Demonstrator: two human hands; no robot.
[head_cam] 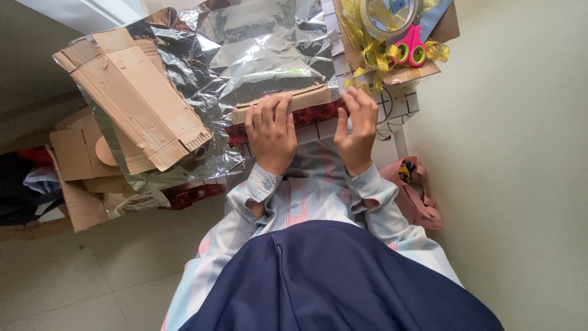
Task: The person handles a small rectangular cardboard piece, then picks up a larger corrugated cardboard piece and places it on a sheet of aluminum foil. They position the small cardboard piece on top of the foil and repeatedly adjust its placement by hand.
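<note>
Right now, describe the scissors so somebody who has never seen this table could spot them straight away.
Start at the big crinkled silver foil sheet covering the table top, then go to its far right corner, past the right hand. There a roll of clear tape sits on cardboard amid gold ribbon. The scissors lie just below the roll, the only thing with bright pink handles lined in green.

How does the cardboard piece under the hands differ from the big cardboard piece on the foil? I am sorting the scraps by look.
The cardboard piece under the hands is a narrow strip, lying level across the red patterned wrap; the big cardboard piece is broad, creased and flapped, lying slanted on the silver foil. The left hand and right hand press at the strip, while the big piece lies untouched. Both are plain brown.
</note>
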